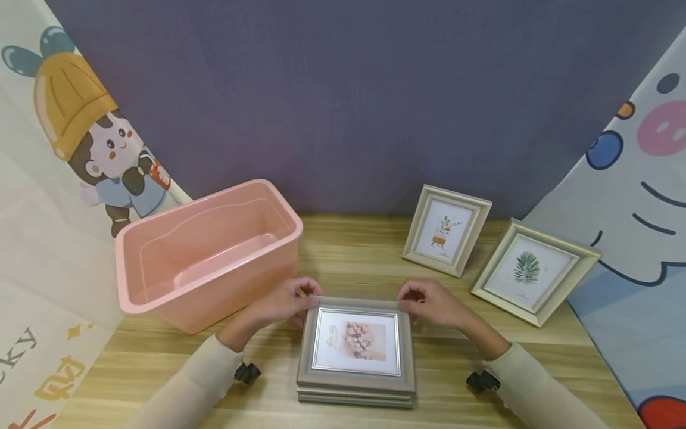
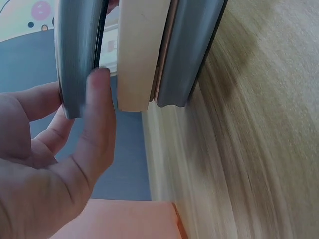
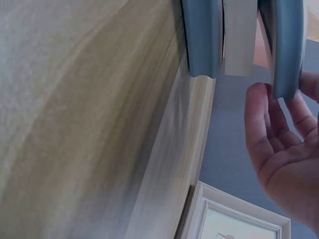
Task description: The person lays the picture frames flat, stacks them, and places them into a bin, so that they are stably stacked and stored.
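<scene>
A grey picture frame [image 1: 356, 380] with a pink flower print lies on top of a small stack near the table's front. My left hand [image 1: 286, 301] pinches its far left corner, while my right hand [image 1: 431, 301] pinches the far right corner. Both wrist views show a gap between this top frame's far edge and the pale frame [image 2: 142, 59] beneath, so it is tilted up at the back. Under the pale one, a grey frame [image 3: 202, 45] rests on the wooden tabletop. My left thumb and fingers [image 2: 99, 109] are on opposite faces of the top frame.
Left of the stack stands a pink plastic bin [image 1: 209, 262] with nothing visible inside. Two pale picture frames stand at the back right, one with a potted-plant print [image 1: 443, 232] and one with a green leaf print [image 1: 527, 271]. A dark blue-grey panel [image 1: 354, 107] rises behind the table.
</scene>
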Motion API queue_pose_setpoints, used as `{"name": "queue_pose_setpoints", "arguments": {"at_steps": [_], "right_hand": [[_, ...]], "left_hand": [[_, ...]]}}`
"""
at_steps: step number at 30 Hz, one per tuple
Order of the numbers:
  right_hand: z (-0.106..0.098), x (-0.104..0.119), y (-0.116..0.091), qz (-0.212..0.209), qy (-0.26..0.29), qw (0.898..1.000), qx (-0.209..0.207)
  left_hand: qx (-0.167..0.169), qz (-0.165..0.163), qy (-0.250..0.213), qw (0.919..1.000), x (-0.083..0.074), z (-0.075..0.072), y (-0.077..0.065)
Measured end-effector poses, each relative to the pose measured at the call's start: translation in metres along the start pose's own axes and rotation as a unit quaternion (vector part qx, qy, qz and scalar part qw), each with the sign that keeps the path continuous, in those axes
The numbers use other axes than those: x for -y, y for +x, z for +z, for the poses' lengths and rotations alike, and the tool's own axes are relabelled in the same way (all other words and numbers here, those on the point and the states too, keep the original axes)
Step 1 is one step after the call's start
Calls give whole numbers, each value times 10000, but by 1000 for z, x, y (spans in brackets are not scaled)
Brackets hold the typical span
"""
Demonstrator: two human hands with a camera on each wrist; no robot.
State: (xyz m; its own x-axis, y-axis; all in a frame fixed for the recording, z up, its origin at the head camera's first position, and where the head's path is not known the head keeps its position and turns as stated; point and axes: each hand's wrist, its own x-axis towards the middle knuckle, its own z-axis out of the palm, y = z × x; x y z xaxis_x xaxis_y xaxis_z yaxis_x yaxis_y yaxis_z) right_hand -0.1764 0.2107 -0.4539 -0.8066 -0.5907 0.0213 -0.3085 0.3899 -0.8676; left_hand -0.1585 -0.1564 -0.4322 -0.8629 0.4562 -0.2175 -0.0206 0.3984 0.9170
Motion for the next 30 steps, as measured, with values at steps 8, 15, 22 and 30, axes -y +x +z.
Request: {"name": "queue_pose_setpoints", "arguments": {"at_steps": [8,15,22,30], "right_hand": [[3,-2,2,-149,-210,9997,-10],[6,-5,2,-79,-244,9997,29],[8,-7,2,-199,-428,9989,24],[9,-6,1,-176,-233,9995,127]], "left_hand": [[160,175,117,9997,8,1,3],[83,336,613,9975,12,-1,3],[153,422,948,9945,11,-3,2],[307,408,916,9945,14,-5,2]]}}
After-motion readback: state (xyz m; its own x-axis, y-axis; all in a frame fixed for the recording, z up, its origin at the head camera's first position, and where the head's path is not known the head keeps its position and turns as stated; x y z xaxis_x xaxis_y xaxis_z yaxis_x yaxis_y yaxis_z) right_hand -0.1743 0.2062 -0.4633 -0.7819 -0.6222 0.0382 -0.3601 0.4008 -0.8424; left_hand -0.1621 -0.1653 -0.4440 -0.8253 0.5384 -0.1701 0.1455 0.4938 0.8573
